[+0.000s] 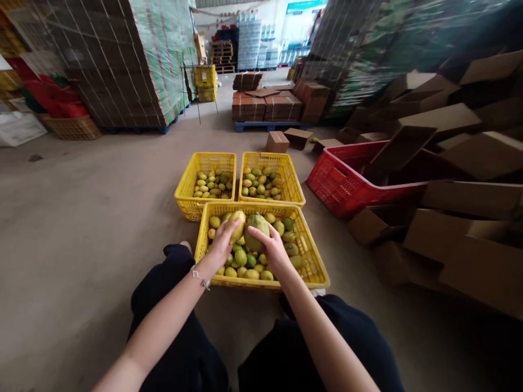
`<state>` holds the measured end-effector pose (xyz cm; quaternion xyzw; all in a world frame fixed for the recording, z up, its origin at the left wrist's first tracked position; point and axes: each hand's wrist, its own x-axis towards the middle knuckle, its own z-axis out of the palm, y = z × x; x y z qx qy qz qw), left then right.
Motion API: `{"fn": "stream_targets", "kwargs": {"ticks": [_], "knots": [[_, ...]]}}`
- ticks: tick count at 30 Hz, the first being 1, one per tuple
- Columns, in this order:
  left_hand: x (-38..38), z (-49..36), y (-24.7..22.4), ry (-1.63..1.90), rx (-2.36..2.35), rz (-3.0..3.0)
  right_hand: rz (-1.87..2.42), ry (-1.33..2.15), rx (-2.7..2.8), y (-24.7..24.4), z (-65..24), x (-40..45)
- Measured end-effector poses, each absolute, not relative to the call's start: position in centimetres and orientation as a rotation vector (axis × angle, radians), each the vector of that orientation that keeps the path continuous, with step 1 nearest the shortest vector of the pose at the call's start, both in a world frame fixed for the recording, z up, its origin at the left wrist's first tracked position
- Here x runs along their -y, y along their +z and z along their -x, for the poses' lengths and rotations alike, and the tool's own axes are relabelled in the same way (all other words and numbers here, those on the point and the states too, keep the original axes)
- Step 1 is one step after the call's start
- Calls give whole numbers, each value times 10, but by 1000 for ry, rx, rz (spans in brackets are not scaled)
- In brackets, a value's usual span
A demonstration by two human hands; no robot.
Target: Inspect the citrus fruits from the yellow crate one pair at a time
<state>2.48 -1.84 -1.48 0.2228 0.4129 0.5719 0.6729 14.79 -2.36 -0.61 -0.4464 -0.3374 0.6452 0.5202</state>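
Both bare hands are reaching forward over the large yellow perforated plastic crate (314,260), each supporting one fruit. The left grip (222,240) is closing around a yellow oval fruit (237,227), with the thumb lying across its upper face. The right grip (275,247) is spanning a larger, rounded green fruit (256,233), with the thumb pressing on the near face. The far-side fingers of both grips are being hidden by the fruits, so their exact contact cannot be told.

The two fruits are sitting side by side, just above the loose yellow and green fruits (240,257) in the crate. This raised, paired hold is probably keeping them clear of the pile and turning their surfaces towards the wearer. The thumb placement is likely steadying the rounded sides against rolling.

Relative to the grips, the yellow fruit is lying inward of the left palm, and the green fruit inward of the right palm; both are occupying the space between the hands.

The large crate is standing on the concrete floor (102,228) between the wearer's legs, likely for short reach. Beyond it, a left rear yellow crate (187,182) and a right rear yellow crate (295,187) are standing side by side, both containing similar fruits.
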Motion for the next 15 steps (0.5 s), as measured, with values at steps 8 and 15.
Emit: {"fn": "stream_targets", "kwargs": {"ticks": [8,15], "knots": [[7,-15,-2,1267,-883,-222,888,1695,371,3,-148,14],[9,-10,2,1126,-817,-124,836,1772,296,6,-155,9]]}}
